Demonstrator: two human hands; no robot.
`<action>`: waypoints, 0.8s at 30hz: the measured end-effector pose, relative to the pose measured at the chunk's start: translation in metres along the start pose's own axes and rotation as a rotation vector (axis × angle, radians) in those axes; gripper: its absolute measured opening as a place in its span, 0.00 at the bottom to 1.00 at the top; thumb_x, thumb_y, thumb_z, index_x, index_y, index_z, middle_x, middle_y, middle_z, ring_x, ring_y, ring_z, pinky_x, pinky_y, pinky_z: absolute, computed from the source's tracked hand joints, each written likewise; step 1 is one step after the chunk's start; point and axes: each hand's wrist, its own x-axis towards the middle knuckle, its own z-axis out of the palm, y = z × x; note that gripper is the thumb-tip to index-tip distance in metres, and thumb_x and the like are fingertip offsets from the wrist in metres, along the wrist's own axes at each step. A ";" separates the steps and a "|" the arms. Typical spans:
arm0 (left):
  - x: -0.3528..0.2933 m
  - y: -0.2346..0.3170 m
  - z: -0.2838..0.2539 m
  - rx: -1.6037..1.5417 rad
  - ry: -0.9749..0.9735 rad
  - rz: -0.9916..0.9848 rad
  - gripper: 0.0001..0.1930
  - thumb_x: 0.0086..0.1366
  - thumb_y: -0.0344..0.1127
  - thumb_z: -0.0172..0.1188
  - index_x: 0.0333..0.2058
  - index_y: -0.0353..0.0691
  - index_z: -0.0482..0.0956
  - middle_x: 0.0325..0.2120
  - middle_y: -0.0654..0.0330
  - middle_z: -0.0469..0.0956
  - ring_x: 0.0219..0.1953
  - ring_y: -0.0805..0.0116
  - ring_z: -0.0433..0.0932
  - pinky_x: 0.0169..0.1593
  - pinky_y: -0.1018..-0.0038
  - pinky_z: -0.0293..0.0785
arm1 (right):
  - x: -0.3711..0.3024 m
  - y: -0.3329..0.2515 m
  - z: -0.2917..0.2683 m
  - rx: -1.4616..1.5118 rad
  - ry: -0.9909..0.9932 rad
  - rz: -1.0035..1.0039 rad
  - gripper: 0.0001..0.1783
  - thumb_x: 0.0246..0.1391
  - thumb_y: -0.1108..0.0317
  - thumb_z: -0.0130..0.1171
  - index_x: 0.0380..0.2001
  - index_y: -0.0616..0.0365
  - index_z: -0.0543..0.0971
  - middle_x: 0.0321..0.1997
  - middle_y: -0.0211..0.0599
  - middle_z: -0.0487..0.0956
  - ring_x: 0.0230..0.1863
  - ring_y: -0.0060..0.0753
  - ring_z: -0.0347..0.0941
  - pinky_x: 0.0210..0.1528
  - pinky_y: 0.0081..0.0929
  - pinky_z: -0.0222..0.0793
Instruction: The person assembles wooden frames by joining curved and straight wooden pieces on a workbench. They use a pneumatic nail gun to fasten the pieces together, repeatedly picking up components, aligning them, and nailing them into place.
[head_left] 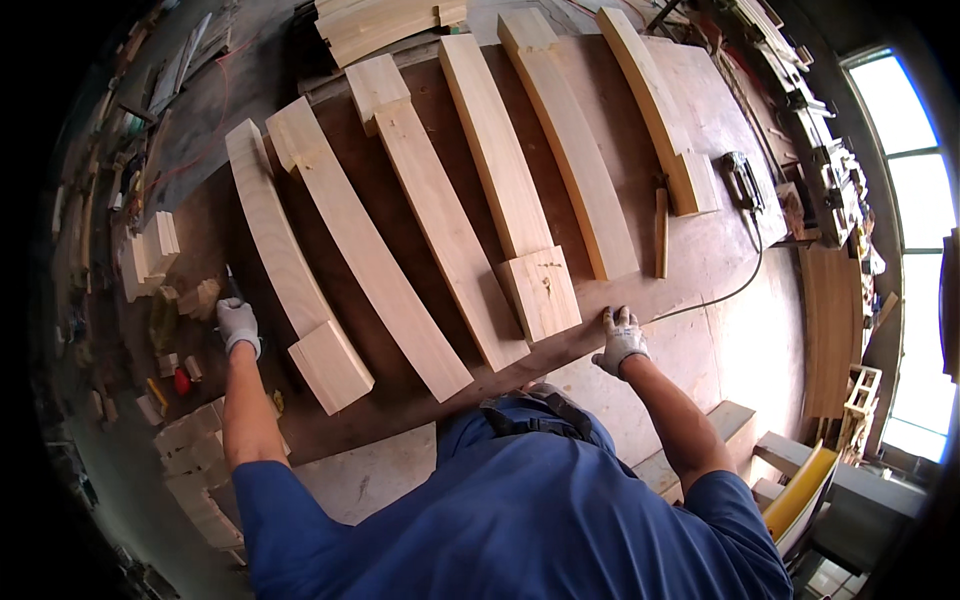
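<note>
Several long pale wooden beams, each with a thicker block at one end, lie side by side across a brown work table [420, 385]. My left hand [237, 325], in a white glove, is closed at the table's left side, near the leftmost beam [275, 230]. A thin dark piece sticks up from its fingers; I cannot make out what it is. At the near edge, my gloved right hand [622, 343] rests with fingers spread on the tabletop. It is to the right of a beam with a knotted end block [541, 292] and holds nothing.
A dark corded hand tool [742, 182] lies at the table's right, its cable [715, 300] running toward my right hand. A narrow wooden stick [661, 232] lies beside the rightmost beam [650, 110]. Wood offcuts [155, 250] stand at left; more planks [390, 25] are stacked beyond.
</note>
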 end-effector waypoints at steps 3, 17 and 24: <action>0.013 0.030 -0.031 -0.569 -0.101 -0.230 0.05 0.67 0.32 0.66 0.41 0.43 0.82 0.35 0.60 0.84 0.34 0.66 0.82 0.34 0.64 0.78 | 0.008 0.014 0.023 0.004 0.051 -0.012 0.65 0.47 0.47 0.75 0.81 0.57 0.51 0.83 0.65 0.49 0.81 0.71 0.48 0.81 0.58 0.51; -0.454 0.373 -0.030 -1.242 -0.778 -0.009 0.15 0.76 0.28 0.57 0.59 0.37 0.77 0.40 0.60 0.82 0.37 0.68 0.84 0.44 0.66 0.85 | -0.013 0.082 -0.008 0.777 -0.055 -0.454 0.49 0.56 0.42 0.70 0.73 0.60 0.68 0.71 0.58 0.73 0.70 0.55 0.73 0.71 0.54 0.67; -0.664 0.478 0.048 -1.226 -1.623 -0.280 0.20 0.75 0.25 0.55 0.64 0.30 0.73 0.52 0.45 0.83 0.42 0.58 0.88 0.48 0.62 0.87 | -0.030 0.150 0.049 2.462 -0.802 -0.885 0.37 0.74 0.46 0.54 0.74 0.63 0.65 0.67 0.45 0.78 0.65 0.40 0.77 0.67 0.36 0.73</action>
